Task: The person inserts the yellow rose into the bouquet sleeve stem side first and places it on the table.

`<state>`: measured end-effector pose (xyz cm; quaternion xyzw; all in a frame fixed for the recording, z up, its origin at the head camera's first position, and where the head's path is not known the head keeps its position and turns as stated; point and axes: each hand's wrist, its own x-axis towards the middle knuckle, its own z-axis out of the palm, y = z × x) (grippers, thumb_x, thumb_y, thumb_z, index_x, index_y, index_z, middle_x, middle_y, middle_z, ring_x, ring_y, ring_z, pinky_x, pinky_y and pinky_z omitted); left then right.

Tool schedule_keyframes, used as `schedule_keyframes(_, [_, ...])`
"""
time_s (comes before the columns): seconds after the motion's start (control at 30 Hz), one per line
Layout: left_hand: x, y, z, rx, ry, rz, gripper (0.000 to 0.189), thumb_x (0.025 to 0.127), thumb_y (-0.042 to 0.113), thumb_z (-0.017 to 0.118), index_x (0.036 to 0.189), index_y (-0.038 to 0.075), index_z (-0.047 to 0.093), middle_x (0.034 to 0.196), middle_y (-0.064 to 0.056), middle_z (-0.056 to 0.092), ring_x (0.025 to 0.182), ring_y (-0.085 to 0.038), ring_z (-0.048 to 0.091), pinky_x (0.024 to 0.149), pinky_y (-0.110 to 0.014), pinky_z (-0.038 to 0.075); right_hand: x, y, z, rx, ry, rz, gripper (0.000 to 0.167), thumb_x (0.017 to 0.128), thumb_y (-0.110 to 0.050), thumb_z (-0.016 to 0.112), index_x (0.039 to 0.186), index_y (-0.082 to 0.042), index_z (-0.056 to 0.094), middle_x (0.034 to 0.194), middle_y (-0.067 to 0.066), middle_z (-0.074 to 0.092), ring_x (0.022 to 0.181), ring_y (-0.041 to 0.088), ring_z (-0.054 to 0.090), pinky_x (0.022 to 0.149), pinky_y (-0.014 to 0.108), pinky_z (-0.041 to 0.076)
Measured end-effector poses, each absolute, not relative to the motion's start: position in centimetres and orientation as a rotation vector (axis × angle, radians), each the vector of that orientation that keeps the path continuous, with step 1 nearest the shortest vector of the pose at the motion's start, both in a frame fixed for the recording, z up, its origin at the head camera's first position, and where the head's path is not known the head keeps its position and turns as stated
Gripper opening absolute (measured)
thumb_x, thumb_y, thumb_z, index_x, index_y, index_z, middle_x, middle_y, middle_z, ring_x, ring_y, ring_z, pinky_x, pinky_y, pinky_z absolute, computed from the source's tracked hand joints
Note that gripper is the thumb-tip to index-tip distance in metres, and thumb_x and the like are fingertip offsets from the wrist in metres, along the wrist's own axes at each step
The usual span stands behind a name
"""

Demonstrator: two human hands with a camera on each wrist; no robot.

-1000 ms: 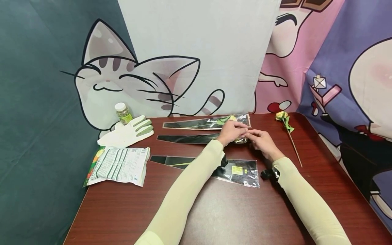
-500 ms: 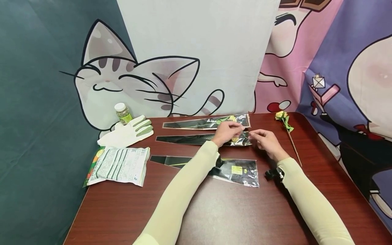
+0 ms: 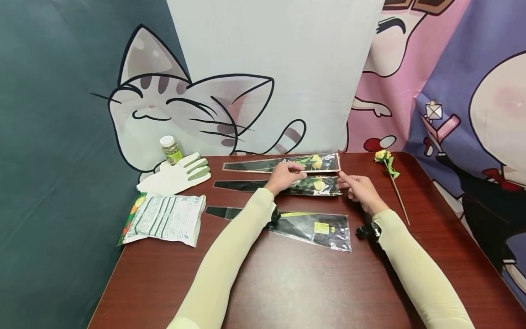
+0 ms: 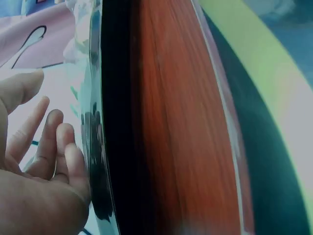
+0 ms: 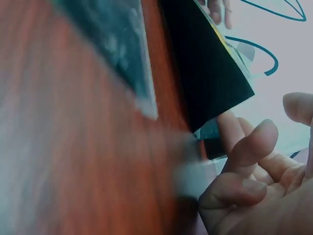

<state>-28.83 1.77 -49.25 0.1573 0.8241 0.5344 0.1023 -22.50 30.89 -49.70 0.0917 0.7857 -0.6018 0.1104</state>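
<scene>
Left hand [image 3: 283, 177] shifted leftward, its sleeve [image 3: 228, 251] partly hiding the front wrapper [image 3: 302, 228].

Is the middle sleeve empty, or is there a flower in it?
Not empty: the middle sleeve holds a yellow flower. It shows through clear plastic at the end near the right hand.

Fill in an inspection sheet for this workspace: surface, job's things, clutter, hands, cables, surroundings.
Surface: red-brown wood-grained table.
Job's things: far sleeve and middle sleeve, each showing a yellow flower; near sleeve with a yellow square; loose yellow rose at right.
Clutter: capped bottle, white-and-green glove and packet at left.
Hands: left hand by the far and middle sleeves, contact unclear; right hand at the middle sleeve's right end, no clear grip.
Cables: nothing seen.
Surroundings: cartoon-printed cloth behind.
</scene>
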Motion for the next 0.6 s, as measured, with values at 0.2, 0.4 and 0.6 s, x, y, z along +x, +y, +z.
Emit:
schedule_keyframes(0.2, [-28.9,0.9,-49.2,0.515,2.482,1.384,0.032,0.093,0.033,0.084,0.124,0.024,0.079,0.129,0.002,0.074,0.119,-0.019,0.067,0.101,-0.041,0.059,-22.8,30.5,-49.1,0.331,2.332,-1.708,0.086,0.096,-0.073,0.060,0.139,0.002,0.066,0.084,-0.014,0.079,0.049,0.004,0.041,0.048,0.023,0.034])
schedule_keyframes(0.4, [-28.6,0.6,-49.2,0.509,2.560,1.222,0.026,0.092,0.035,0.085,0.116,0.026,0.083,0.130,0.005,0.075,0.133,-0.022,0.062,0.123,-0.062,0.035,-23.2,29.7,-49.0,0.370,2.349,-1.694,0.071,0.102,-0.061,0.061,0.136,0.002,0.067,0.077,-0.016,0.077,0.048,0.004,0.040,0.048,0.023,0.034])
schedule_keyframes(0.6, [-28.6,0.5,-49.6,0.498,2.637,1.170,0.013,0.094,0.036,0.082,0.104,0.029,0.086,0.124,0.007,0.078,0.133,-0.021,0.063,0.117,-0.063,0.035,-23.3,29.2,-49.1,0.336,2.376,-1.747,0.044,0.106,-0.032,0.060,0.128,0.005,0.069,0.072,-0.017,0.073,0.047,0.002,0.041,0.046,0.021,0.033])
